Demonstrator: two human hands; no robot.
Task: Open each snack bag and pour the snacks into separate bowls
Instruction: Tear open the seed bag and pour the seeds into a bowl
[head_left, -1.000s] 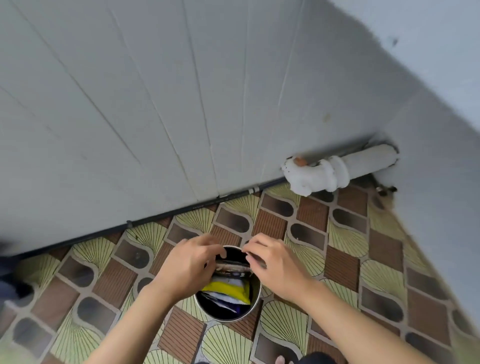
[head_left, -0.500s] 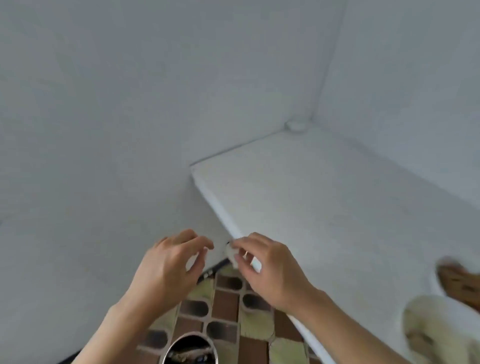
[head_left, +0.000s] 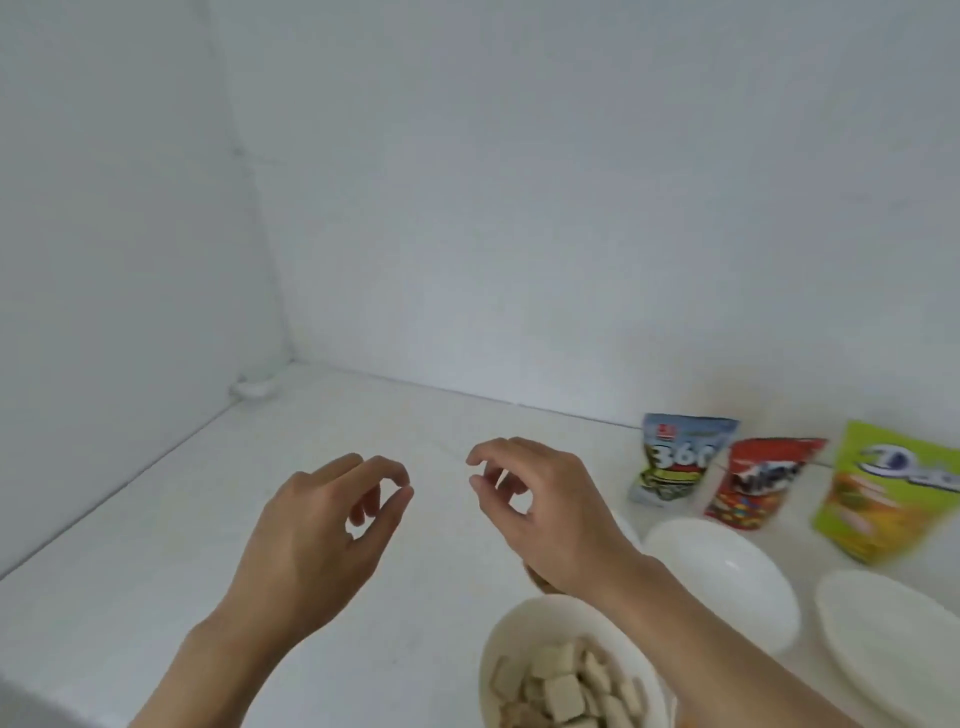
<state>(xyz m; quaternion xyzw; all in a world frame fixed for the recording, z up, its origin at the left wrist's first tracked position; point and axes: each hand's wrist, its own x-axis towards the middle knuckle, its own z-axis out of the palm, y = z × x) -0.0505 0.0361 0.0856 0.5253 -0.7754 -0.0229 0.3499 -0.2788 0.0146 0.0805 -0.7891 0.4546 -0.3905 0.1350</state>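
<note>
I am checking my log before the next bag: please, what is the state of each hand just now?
Left hand: open, fingers loosely curled, holding nothing.
Right hand: open, fingers loosely curled, holding nothing.

- Left hand (head_left: 311, 540) and right hand (head_left: 550, 519), centre frame: fingers loosely curled, holding nothing, apart above the white counter (head_left: 234, 519).
- Filled bowl (head_left: 496, 649), bottom centre: contains pale square biscuits (head_left: 563, 693).
- White bowl (head_left: 727, 577), right of the right wrist.
- Shallow bowl (head_left: 883, 639), lower right edge.
- Upright at right: blue "360" bag (head_left: 675, 457), red bag (head_left: 753, 483), green bag (head_left: 893, 493), which is blurred.
</note>
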